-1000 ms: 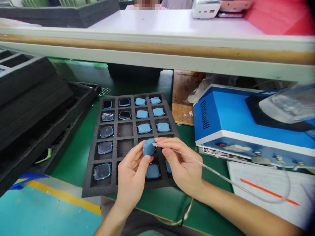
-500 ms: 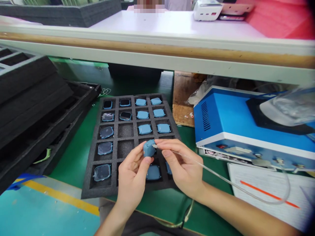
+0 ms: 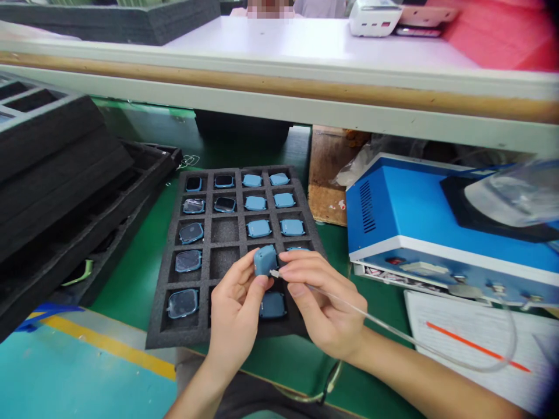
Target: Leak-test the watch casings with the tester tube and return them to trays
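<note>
My left hand pinches a blue watch case between thumb and fingers, tilted up above the tray. In my right hand is the end of a thin clear tube with a small pale tip. That tip is at the lower right edge of the watch case; whether it touches I cannot tell. Beneath both hands lies a black foam tray with several blue watch cases in its pockets. Some show dark screens, such as a watch at the near left; others lie back up. My hands hide part of the near rows.
At the right stands a blue machine, with the tube looping near its front. Papers with an orange stick lie before it. Stacked black foam trays fill the left. A white shelf spans the back; a person sits beyond.
My right hand has shifted slightly down, moving the tube tip from the upper side of the watch case to its lower edge. The watch case has turned a little in my left hand.
</note>
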`<state>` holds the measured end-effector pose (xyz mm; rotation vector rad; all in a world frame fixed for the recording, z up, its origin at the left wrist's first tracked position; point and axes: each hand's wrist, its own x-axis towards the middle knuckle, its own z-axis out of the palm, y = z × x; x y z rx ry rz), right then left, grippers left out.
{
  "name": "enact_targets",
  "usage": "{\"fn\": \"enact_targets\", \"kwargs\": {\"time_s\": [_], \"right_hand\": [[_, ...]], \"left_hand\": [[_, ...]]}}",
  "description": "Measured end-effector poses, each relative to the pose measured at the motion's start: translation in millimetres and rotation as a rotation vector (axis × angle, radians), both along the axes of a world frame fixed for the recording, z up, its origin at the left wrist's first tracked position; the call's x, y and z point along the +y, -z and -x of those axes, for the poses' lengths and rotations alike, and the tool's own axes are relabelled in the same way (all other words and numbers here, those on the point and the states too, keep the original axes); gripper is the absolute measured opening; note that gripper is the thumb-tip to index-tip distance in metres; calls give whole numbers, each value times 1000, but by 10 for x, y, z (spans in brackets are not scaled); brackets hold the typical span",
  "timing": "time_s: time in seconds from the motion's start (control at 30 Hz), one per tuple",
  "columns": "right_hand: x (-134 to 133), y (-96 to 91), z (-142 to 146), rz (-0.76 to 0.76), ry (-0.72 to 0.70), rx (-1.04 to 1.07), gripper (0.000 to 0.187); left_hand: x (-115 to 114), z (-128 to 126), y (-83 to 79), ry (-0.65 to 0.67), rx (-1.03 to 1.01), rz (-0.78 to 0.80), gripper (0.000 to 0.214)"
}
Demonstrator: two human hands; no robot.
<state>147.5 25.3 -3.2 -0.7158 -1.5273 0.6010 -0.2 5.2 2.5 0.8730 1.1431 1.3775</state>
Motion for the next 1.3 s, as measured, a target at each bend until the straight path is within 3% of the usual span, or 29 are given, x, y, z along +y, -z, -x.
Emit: {"fn": "enact_targets", "kwargs": {"time_s": [0.23,0.43,0.7,0.9,1.3], "right_hand": [[36,38,10,175,57,82,26],[32,48,13,192,35,83,24],[78,102,17,439,186,261,15],[14,55,7,249,72,83,18],[32,30,17,228,63,57,19]], "left_hand": [[-13,6,10,8,-15,-2,30],[-6,1,5,16,15,-2,31],[-6,-17,-7,-21,20,27,33],[-18,-11,-9,-3,3,11,31],[-14,5,9,16,54,31,35]]}}
